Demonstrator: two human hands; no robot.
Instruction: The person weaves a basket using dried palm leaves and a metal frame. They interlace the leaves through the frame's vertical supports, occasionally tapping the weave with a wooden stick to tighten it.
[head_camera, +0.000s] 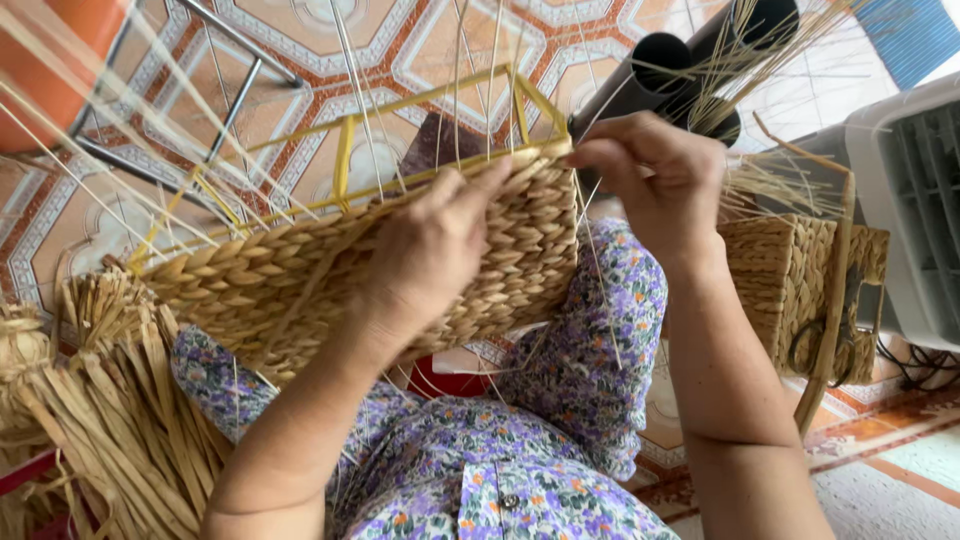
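Head view, left to right. A bundle of flat, tan dried-fibre strips (110, 400) lies at the lower left, just beside the person's floral-clad lap. Resting on the lap, tilted, is the half-woven basket of braided straw-coloured fibre on a yellow wire frame (300, 270); thin pale upright strands (370, 110) rise from its open top. The left hand (430, 250) lies flat against the woven wall, fingers spread, pressing rather than gripping. The right hand (655, 170) is pinched shut on the fibre at the basket's upper right corner, touching the frame. Farther right stands a finished woven box-shaped basket (790, 290), then a white plastic appliance (910, 200). Risks, as judged: the thin strands could snap if bent sharply; the braid could slacken if the pinch loosens; the tilted basket could slip off the knee. No packages, labels or signs can be made out.
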